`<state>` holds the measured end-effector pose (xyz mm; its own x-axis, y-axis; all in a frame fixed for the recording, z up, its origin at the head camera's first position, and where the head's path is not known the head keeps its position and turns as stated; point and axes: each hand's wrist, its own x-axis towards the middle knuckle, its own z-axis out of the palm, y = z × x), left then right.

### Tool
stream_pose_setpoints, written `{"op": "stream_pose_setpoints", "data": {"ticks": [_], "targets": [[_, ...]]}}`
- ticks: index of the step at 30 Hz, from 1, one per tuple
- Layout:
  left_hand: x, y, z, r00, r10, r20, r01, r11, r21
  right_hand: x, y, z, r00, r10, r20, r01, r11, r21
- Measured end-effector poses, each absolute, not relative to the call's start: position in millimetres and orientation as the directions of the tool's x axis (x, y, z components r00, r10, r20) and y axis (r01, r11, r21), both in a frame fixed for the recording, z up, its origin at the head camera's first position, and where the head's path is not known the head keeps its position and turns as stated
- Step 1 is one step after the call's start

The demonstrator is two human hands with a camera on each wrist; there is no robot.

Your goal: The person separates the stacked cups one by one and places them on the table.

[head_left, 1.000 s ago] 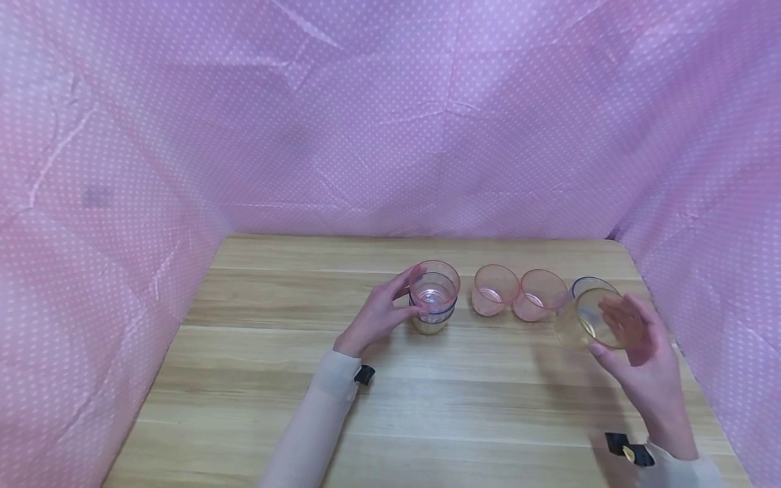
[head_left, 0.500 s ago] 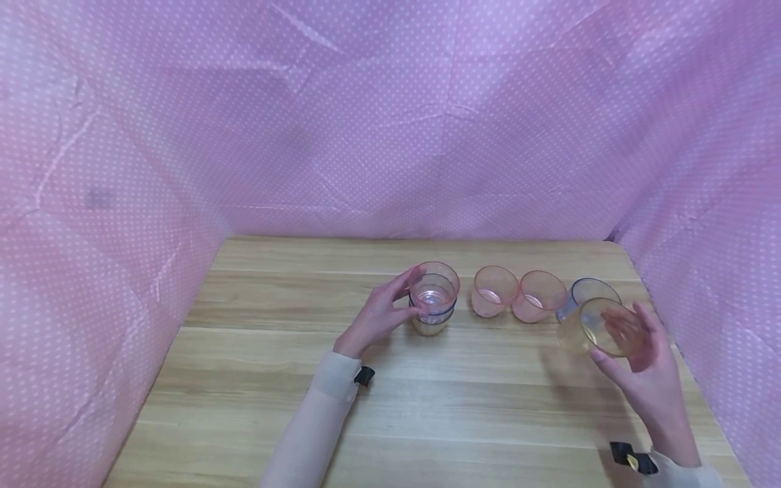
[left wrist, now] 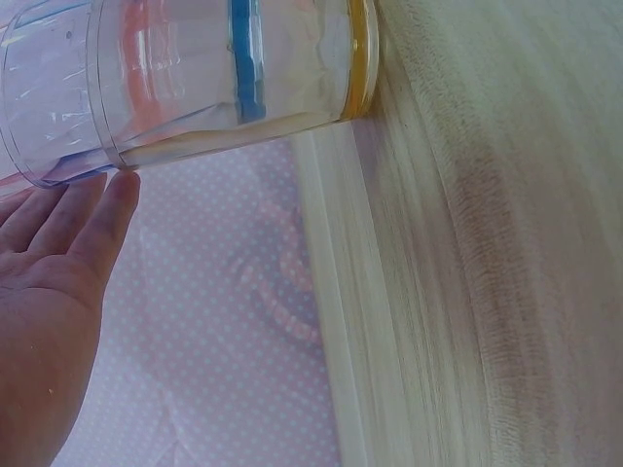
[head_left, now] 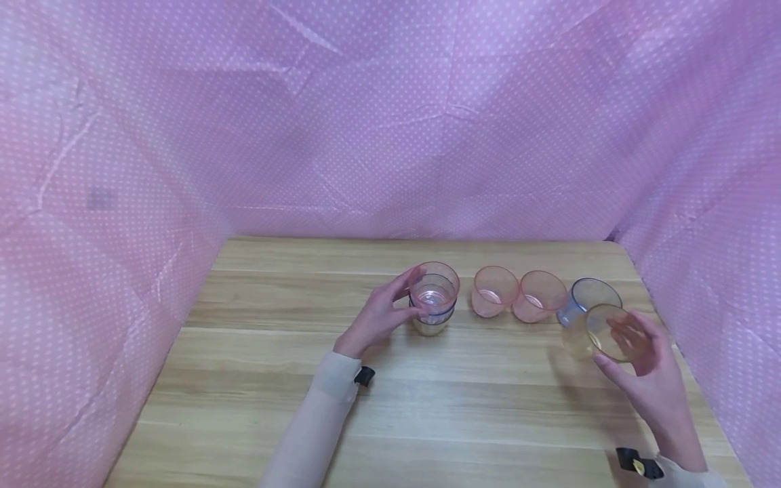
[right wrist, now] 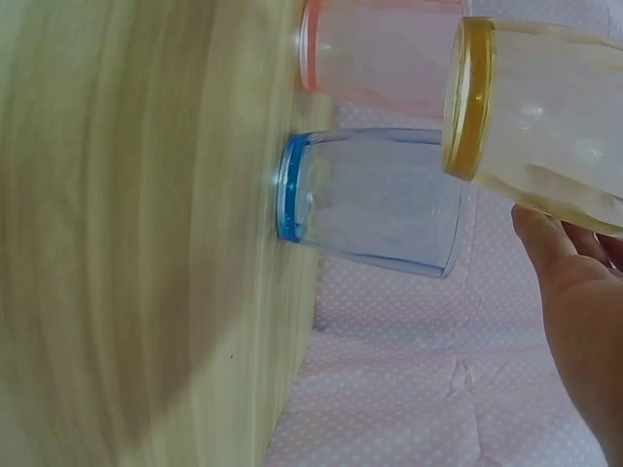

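The left hand (head_left: 381, 312) grasps the cup stack (head_left: 434, 298) from between eight and nine o'clock, fingers and thumb set about its upper part. The stack stands on the counter (head_left: 427, 407); the left wrist view shows its markings as solid colour: a red-pink band (left wrist: 146, 58), a blue band (left wrist: 245, 58) and, lowest, an amber band (left wrist: 362, 58).

At three o'clock from the stack stand a first pink cup (head_left: 493, 293), a second pink cup (head_left: 538, 298) just beside it, then a blue cup (head_left: 590, 291), all upright. The right hand (head_left: 655, 366), at four o'clock of the yellow cup (head_left: 601, 335), grasps it between thumb and fingers, raised off the counter. This cup is at five o'clock of the blue one.

At twelve o'clock hangs dotted cloth (head_left: 390, 135). Its grey patch (head_left: 99, 198), just past nine o'clock in the head view, is too blurred to read, like the curved marks (left wrist: 290, 272) in the left wrist view. A black fitting (head_left: 627, 459) at the right wrist carries a yellow mark (head_left: 638, 466), too small to make out.
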<state>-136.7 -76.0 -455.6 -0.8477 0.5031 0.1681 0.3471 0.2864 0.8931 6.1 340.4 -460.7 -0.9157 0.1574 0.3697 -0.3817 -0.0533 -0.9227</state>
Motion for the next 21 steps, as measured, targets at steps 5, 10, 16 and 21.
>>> {"op": "stream_pose_setpoints", "data": {"ticks": [5, 10, 16, 21], "targets": [[-136, -76, -455, -0.845, 0.507, 0.171, 0.352, 0.286, 0.891, 7, 345, -465, -0.913, 0.15, 0.38, -0.394, -0.074, -0.916], [-136, -76, -455, -0.846, 0.506, 0.167, 0.343, 0.277, 0.898, 8, 350, -467, -0.92, 0.162, 0.356, -0.366, -0.032, -0.93], [-136, -76, -454, -0.845, 0.509, 0.164, 0.333, 0.26, 0.906, 9, 354, -469, -0.927, 0.187, 0.325, -0.317, 0.072, -0.946], [-136, -76, -454, -0.848, 0.506, 0.162, 0.338, 0.28, 0.898, 10, 358, -472, -0.931, 0.196, 0.309, -0.285, 0.144, -0.948]]}}
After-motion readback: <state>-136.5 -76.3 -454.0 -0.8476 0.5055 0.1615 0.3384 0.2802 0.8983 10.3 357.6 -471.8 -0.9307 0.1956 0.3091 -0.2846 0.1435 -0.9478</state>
